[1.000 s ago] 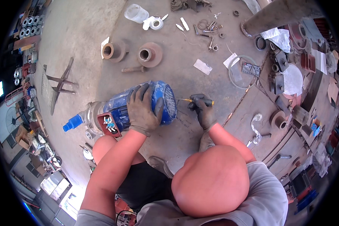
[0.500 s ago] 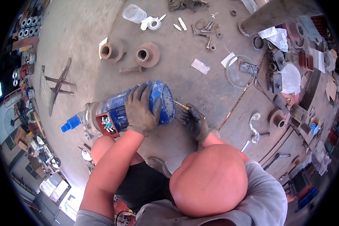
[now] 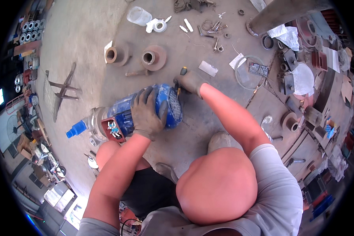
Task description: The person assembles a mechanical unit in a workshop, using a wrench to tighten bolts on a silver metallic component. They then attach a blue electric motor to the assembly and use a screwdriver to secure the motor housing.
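A blue electric motor lies on its side on the floor before me, its grilled fan cover facing right. My left hand, gloved in grey, rests on top of the housing with fingers spread. At the far edge of the fan cover, my gloved right hand grips a screwdriver with a yellow and black handle. Its tip is by the cover's rim; whether it touches a screw cannot be made out. A reddish terminal box with wires inside sits on the motor's near side, and a blue sleeve covers the shaft end.
Beyond the motor stand two rusty flanged hubs and a bolt. Farther off are a translucent tub and loose bolts. A metal stand is at left; a clear ring and metal parts are at right.
My right hand has moved from the near right of the fan cover to its far edge, with the screwdriver now turned upright. My left hand stays on the motor.
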`<state>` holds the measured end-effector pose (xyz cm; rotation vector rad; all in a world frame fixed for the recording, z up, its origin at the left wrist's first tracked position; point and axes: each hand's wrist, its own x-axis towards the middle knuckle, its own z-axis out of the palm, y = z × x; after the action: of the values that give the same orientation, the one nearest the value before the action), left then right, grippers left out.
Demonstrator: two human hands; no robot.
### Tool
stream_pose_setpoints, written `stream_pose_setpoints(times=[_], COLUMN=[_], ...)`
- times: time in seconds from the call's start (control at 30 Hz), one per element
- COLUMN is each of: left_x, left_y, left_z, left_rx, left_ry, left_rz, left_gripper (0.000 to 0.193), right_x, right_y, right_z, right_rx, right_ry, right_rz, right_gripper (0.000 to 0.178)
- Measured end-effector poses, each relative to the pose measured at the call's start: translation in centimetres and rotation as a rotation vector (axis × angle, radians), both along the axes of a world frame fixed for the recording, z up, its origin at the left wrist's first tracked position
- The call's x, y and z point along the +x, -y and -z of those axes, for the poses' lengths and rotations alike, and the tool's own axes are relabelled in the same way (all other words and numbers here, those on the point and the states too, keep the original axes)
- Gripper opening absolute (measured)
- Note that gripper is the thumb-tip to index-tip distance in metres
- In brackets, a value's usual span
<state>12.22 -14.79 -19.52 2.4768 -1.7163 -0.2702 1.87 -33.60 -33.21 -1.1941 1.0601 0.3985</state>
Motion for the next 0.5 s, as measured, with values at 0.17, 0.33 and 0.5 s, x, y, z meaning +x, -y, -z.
stream_pose_setpoints(times=[0.17, 0.33, 0.5], left_x=[-0.1, 0.1, -0.1], left_y=[0.1, -0.3, -0.1], left_z=[0.0, 0.1, 0.4], left_rx=[-0.008, 0.003, -0.012], left_ry=[-0.020, -0.008, 0.002], left_rz=[-0.011, -0.016, 0.001], left_gripper=[0.055, 0.054, 0.054], right_x=[-4.3, -11.0, -13.8], right_y=[-1.4, -6.7, -13.1], right_z=[0.0, 0.0, -0.2], right_rx=[-0.089, 0.061, 0.188], right_ry=[0.135, 0.405, 0.486], right_rz=[0.480, 0.667, 0.833], right_gripper=[0.034, 0.024, 0.022])
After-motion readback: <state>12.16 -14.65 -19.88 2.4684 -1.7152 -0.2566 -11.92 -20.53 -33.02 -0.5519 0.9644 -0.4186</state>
